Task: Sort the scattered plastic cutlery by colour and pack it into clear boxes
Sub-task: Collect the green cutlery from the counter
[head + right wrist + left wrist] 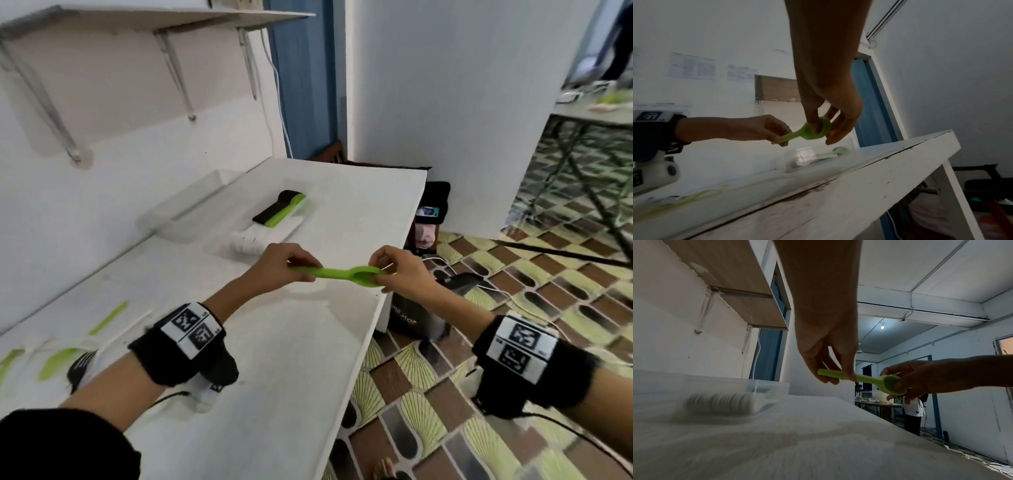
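I see a white surface (pixel 308 359) against a white wall (pixel 120 113), with a bracketed shelf (pixel 154 17) above it. Beside it runs a brown-and-green patterned tile floor (pixel 513 377), and a blue door frame (pixel 305 75) stands behind.

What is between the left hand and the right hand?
The green spoon spans the gap: the left hand pinches its handle, the right hand its bowl. All three views show this.

The left hand (pixel 277 265) covers the handle end of the green spoon (pixel 337 274); the right hand (pixel 399 272) hides part of its bowl. Motion blur smears the clear box (pixel 756 395) contents and the loose cutlery (pixel 58 361) at the table's left edge.
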`<act>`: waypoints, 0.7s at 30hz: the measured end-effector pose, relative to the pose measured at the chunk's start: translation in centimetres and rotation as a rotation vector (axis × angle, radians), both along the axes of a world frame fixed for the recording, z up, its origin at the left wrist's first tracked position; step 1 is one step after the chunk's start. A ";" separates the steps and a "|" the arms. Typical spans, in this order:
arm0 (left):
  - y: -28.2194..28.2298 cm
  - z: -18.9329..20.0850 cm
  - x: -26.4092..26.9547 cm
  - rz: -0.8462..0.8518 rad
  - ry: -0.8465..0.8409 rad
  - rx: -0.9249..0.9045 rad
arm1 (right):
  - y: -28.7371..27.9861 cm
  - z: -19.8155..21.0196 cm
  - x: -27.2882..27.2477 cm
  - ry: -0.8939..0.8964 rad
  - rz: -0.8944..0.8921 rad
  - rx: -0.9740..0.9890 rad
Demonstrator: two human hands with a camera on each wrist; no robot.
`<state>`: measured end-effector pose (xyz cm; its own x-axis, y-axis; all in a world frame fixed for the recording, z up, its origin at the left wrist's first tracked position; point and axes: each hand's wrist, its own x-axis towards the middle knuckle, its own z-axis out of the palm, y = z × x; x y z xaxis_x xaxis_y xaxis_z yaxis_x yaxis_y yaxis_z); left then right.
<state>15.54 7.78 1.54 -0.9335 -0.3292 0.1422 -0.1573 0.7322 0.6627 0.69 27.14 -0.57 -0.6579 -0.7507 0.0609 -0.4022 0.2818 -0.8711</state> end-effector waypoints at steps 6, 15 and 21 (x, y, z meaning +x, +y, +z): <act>-3.6 0.6 -7.2 0.035 0.038 -0.008 | -4.1 0.5 -7.4 0.056 0.084 0.031; -9.7 0.7 -11.9 0.150 0.056 -0.039 | -12.3 1.5 -14.7 0.069 0.211 0.021; -12.3 0.8 -12.4 0.272 0.062 0.023 | -17.6 1.8 -17.5 0.105 0.314 0.002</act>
<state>3.11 -4.48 2.30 -0.8000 -0.5705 0.1856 -0.3049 0.6531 0.6932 -16.78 9.59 1.19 -0.3848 -0.9159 0.1144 -0.5572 0.1317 -0.8199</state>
